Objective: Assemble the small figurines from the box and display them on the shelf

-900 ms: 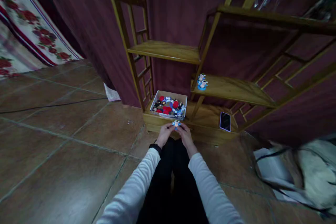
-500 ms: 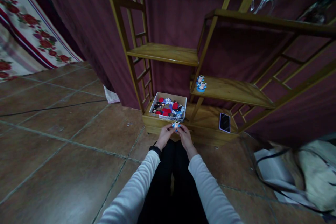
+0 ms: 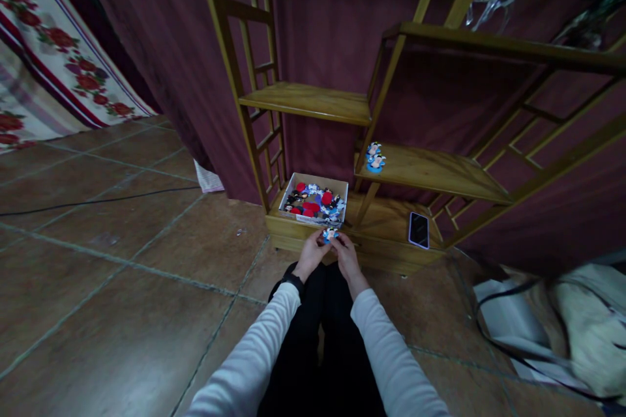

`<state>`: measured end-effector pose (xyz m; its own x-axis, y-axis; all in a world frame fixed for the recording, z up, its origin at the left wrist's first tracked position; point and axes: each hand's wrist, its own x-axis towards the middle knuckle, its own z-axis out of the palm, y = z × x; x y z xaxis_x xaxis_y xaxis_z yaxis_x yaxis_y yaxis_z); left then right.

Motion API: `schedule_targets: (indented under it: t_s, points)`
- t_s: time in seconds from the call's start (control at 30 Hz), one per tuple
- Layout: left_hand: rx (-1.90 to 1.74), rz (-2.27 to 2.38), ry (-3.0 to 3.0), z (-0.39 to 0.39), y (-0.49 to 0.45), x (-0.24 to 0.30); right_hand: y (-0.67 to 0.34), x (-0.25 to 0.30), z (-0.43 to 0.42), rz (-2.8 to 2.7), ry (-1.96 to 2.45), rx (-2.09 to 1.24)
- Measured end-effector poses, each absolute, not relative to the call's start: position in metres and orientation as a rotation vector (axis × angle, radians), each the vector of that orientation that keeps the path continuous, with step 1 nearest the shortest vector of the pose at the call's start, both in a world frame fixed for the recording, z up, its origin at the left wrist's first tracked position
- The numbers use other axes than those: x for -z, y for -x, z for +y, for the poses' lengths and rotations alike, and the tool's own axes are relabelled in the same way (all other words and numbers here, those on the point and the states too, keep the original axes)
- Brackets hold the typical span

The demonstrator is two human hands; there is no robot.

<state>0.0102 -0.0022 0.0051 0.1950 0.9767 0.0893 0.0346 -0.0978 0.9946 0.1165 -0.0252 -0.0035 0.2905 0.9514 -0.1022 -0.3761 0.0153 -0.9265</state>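
Note:
My left hand (image 3: pixel 312 254) and my right hand (image 3: pixel 345 253) meet in front of my knees, both pinched on one small blue and white figurine (image 3: pixel 330 234). Just beyond them a white cardboard box (image 3: pixel 293 190) sits on the bottom board of a wooden shelf unit (image 3: pixel 313 99); it is full of several small red, black and blue figurines. Two more blue figurines (image 3: pixel 374 156) stand at the left end of the middle right shelf.
A phone with a pale case (image 3: pixel 418 229) lies flat on the bottom board to the right. A grey bag with a dark strap (image 3: pixel 562 326) lies on the tiled floor at right. A black cable (image 3: pixel 98 199) crosses the tiles at left. A floral cloth (image 3: pixel 53 58) hangs at far left.
Both hands stay together on the figurine and have shifted a little; the view has tilted slightly.

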Motion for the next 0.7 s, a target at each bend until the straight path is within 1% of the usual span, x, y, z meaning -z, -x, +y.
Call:
schedule_targets:
  t_s: [0.33,0.7]
  points:
    - [-1.099,1.224,-1.731,-0.0058,-0.0087,-0.0095,-0.1136,0.0103,-0.0207,-0.753,1.144,-1.071]
    - [-1.098,1.244,-1.737,-0.006,-0.0106,-0.0135,-0.1125,0.0121,-0.0165,-0.732,1.173,-1.03]
